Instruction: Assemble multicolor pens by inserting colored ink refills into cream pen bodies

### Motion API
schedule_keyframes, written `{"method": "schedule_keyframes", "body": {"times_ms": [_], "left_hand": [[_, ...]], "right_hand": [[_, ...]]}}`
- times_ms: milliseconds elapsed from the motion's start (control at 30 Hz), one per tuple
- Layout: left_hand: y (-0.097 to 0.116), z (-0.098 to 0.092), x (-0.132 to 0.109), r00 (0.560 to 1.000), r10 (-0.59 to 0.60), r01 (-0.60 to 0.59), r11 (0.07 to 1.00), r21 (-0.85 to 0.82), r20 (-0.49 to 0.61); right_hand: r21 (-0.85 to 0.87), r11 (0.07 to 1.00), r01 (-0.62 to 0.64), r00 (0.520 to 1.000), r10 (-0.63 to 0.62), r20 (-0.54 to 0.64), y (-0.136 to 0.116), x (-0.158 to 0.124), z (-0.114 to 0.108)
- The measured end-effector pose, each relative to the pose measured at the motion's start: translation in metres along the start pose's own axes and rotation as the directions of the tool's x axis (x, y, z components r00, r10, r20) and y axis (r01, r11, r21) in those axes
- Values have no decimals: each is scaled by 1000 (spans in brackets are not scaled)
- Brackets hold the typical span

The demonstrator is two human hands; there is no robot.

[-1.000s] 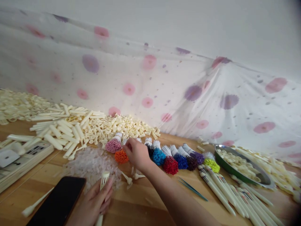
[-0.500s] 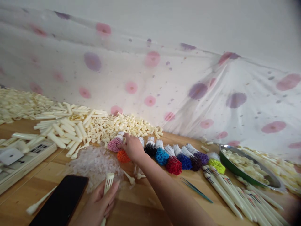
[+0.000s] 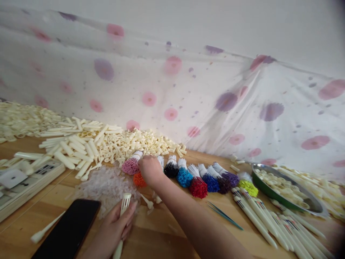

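My left hand (image 3: 118, 225) is wrapped round a cream pen barrel (image 3: 125, 203) whose slotted top end points up. My right hand (image 3: 151, 171) is curled over the orange-tipped bundle of pen refills (image 3: 139, 179), and its fingertips are hidden, so I cannot make out what they hold. Just left of it lies the pink-tipped refill bundle (image 3: 130, 164). To its right come the black bundle (image 3: 171, 168), the light blue bundle (image 3: 184, 176) and the red bundle (image 3: 198, 187). Below my right hand are small cream plastic parts (image 3: 147, 201), beside a heap of clear plastic pieces (image 3: 107, 185).
A black phone (image 3: 68, 230) lies front left, near a power strip (image 3: 32, 183). Cream tubes (image 3: 75, 151) are heaped behind. Tweezers (image 3: 225, 216), multicolour pens (image 3: 258, 219) and a green-sided metal dish (image 3: 285, 198) of rings lie right. A flowered plastic sheet (image 3: 161, 86) covers the wall.
My right hand has shifted slightly and turned, its fingers curling more out of sight at the orange bundle. My left hand keeps the pen barrel, with its slotted top slightly higher.
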State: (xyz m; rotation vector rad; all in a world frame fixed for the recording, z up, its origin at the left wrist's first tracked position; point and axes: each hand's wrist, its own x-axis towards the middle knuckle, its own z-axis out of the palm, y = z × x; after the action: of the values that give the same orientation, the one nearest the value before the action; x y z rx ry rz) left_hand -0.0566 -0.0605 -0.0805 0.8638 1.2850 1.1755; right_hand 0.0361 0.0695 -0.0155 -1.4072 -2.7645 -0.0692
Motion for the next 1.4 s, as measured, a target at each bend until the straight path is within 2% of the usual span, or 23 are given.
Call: {"method": "schedule_keyframes", "body": {"times_ms": [100, 200, 267, 367, 500, 600, 700, 800, 833, 900, 967, 1000, 1100, 1133, 1167, 1200, 1300, 1400], "left_hand": [[8, 0, 0, 1000, 9, -9, 999, -42, -1], [25, 2, 3, 998, 22, -29, 991, -131, -60], [38, 4, 9, 993, 28, -55, 966, -251, -112], [52, 10, 26, 991, 37, -75, 949, -307, -126], [52, 16, 48, 991, 66, -98, 946, -309, -114], [48, 14, 54, 993, 88, -107, 958, -268, -84], [46, 7, 45, 994, 97, -105, 977, -186, -50], [46, 2, 22, 994, 110, -111, 991, -75, -6], [44, 1, 12, 993, 116, -115, 993, -33, 35], [36, 2, -4, 966, 174, -207, 963, 171, 190], [25, 4, -14, 944, 229, -296, 906, 302, 239], [18, 5, -16, 937, 264, -332, 874, 355, 228], [3, 7, -17, 907, 311, -413, 795, 445, 286], [0, 8, -17, 893, 326, -439, 779, 447, 309], [-1, 9, -17, 880, 353, -467, 769, 437, 318], [-2, 10, -16, 866, 390, -494, 762, 419, 312], [0, 10, -14, 817, 474, -569, 755, 326, 327], [2, 8, -10, 777, 506, -597, 781, 185, 375]], "right_hand": [[0, 996, 88, 995, -88, -43, -6, -14, 2], [21, 985, 170, 982, -167, -93, -4, -26, 5], [44, 980, 196, 974, -189, -126, 0, -30, 8], [103, 973, 204, 968, -185, -171, 6, -29, 12], [248, 944, 218, 959, -161, -232, 5, -30, 13], [416, 875, 246, 947, -126, -296, -1, -43, 4], [618, 749, 240, 929, 9, -371, 2, -66, -8], [804, 562, 194, 889, 246, -387, 20, -91, -16], [849, 495, 184, 874, 313, -371, 29, -98, -17], [910, 375, 178, 844, 417, -337, 44, -111, -18], [942, 283, 181, 821, 484, -303, 56, -123, -17], [957, 221, 186, 814, 511, -276, 60, -129, -18], [980, 17, 200, 823, 540, -177, 62, -144, -21], [979, -20, 204, 830, 533, -162, 61, -148, -23], [977, -21, 212, 835, 523, -170, 58, -152, -26], [975, 17, 223, 836, 512, -200, 55, -156, -29], [926, 239, 292, 823, 431, -370, 45, -168, -42], [780, 455, 429, 802, 205, -561, 37, -179, -55]]}}
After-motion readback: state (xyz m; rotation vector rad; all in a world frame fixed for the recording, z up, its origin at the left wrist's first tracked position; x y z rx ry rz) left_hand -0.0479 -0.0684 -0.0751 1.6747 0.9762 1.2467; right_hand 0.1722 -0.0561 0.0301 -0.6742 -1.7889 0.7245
